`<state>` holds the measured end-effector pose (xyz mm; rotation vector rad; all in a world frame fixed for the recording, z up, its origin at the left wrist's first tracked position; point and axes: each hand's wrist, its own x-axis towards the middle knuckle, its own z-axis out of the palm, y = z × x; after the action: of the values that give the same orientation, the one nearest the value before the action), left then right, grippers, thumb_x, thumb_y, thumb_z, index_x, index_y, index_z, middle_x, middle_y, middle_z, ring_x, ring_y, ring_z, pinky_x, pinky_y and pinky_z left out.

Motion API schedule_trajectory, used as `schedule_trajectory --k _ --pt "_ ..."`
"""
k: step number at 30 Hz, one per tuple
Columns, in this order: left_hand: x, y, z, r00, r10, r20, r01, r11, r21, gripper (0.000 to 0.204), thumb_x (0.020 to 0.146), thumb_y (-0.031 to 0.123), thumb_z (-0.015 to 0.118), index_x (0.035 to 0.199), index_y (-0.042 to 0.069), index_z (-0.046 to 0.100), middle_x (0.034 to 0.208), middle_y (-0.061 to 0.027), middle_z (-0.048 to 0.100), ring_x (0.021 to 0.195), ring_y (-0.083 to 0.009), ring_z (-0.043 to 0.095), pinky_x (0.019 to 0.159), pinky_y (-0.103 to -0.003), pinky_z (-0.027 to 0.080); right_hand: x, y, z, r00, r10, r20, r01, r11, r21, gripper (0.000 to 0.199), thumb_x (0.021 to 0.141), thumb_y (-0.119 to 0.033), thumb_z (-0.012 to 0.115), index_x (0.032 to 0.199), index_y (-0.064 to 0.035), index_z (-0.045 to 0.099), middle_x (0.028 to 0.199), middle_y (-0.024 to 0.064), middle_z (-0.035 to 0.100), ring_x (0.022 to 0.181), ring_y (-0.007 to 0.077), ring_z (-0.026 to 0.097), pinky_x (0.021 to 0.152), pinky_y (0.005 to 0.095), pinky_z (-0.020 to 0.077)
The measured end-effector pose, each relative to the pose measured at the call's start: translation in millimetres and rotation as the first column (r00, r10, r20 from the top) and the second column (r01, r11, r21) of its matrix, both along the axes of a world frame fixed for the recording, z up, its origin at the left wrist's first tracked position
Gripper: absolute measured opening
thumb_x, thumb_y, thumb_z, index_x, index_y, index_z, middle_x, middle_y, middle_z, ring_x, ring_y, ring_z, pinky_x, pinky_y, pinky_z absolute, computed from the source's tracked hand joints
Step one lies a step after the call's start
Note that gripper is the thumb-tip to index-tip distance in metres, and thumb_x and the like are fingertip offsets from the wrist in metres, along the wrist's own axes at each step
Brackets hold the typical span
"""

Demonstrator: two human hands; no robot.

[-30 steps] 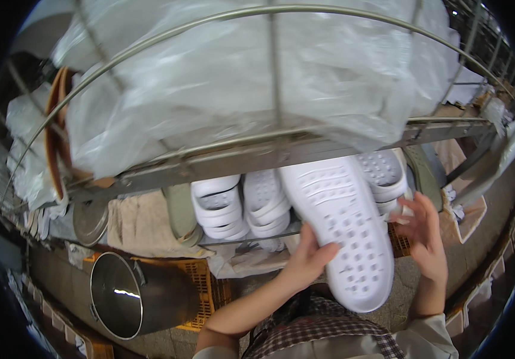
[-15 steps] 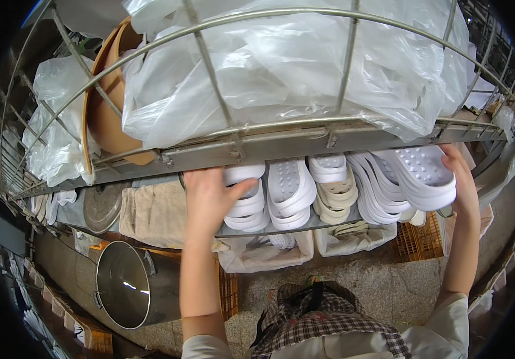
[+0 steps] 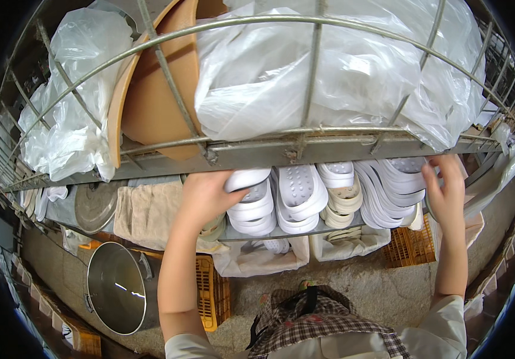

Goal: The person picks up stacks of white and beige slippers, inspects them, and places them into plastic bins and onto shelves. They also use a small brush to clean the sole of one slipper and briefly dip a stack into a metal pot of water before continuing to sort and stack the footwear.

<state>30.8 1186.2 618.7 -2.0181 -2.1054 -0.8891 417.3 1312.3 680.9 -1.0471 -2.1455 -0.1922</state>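
White clogs with bumpy insoles stand in stacks on a metal shelf. My left hand (image 3: 204, 200) grips the top white clog (image 3: 251, 178) of the leftmost stack, its thumb below the clog's edge. To the right are a second white stack (image 3: 296, 194) and a stack with beige clogs (image 3: 342, 206) under white ones. My right hand (image 3: 447, 188) is beside the rightmost stack of white clogs (image 3: 386, 191). Its thumb and fingers are apart near the top clog, and I see nothing held. The shelf above hides the far ends of the stacks.
Overhead, a wire rack (image 3: 245, 143) holds clear plastic bags (image 3: 257, 90) and a brown curved panel (image 3: 158, 102). Beige cloth (image 3: 146, 212) and a round metal lid (image 3: 96, 206) lie left. Below are a steel pot (image 3: 114, 287), lined bins (image 3: 257, 260) and orange crates (image 3: 410, 242).
The white clog that my right hand held now rests on the rightmost stack, and that hand has let go. My left hand has raised the top clog of the leftmost stack slightly.
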Motion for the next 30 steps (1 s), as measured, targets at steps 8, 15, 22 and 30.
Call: schedule_trajectory --k 8,15,22,30 --pt "-6.5 -107.4 22.5 0.967 0.178 -0.184 -0.140 0.970 0.200 0.047 0.048 0.013 0.084 0.090 0.011 0.064 0.108 -0.0185 0.045 0.096 -0.0358 0.051 0.076 -0.040 0.047 -72.5 -44.0 -45.0 0.819 0.565 0.098 -0.546 0.820 -0.173 0.019 0.076 -0.013 0.067 0.091 -0.0023 0.065 0.092 0.0113 0.065 0.093 0.0284 0.059 0.082 0.0371 0.0486" --pt "0.2 -178.8 -14.5 0.952 0.293 -0.085 -0.287 0.955 0.074 0.045 0.049 0.014 0.081 0.090 0.015 0.064 0.111 -0.0191 0.043 0.100 -0.0377 0.049 0.080 -0.042 0.046 -157.6 -64.0 -79.4 0.733 0.679 0.034 -0.652 0.717 -0.248 0.045 0.075 -0.015 0.068 0.116 -0.0017 0.056 0.117 0.0127 0.056 0.112 0.0306 0.050 0.093 0.0401 0.0433" --pt "-1.4 -222.2 -38.3 0.937 0.325 -0.127 -0.319 0.945 0.068 0.043 0.050 0.019 0.081 0.089 0.015 0.063 0.108 -0.0183 0.041 0.100 -0.0373 0.046 0.081 -0.044 0.042 -193.4 -68.7 -92.8 0.758 0.649 0.053 -0.623 0.746 -0.235 0.052 0.074 -0.016 0.069 0.120 0.0004 0.052 0.123 0.0150 0.051 0.116 0.0328 0.045 0.097 0.0407 0.0399" --pt "-3.3 -239.9 -46.9 0.931 0.307 -0.199 -0.301 0.952 0.062 0.048 0.045 0.011 0.082 0.089 0.015 0.062 0.118 -0.0200 0.035 0.105 -0.0371 0.044 0.076 -0.041 0.046 -205.6 -64.0 -102.9 0.787 0.613 0.070 -0.576 0.771 -0.273 0.047 0.071 -0.016 0.073 0.112 -0.0007 0.057 0.107 0.0140 0.057 0.106 0.0308 0.051 0.088 0.0398 0.0446"
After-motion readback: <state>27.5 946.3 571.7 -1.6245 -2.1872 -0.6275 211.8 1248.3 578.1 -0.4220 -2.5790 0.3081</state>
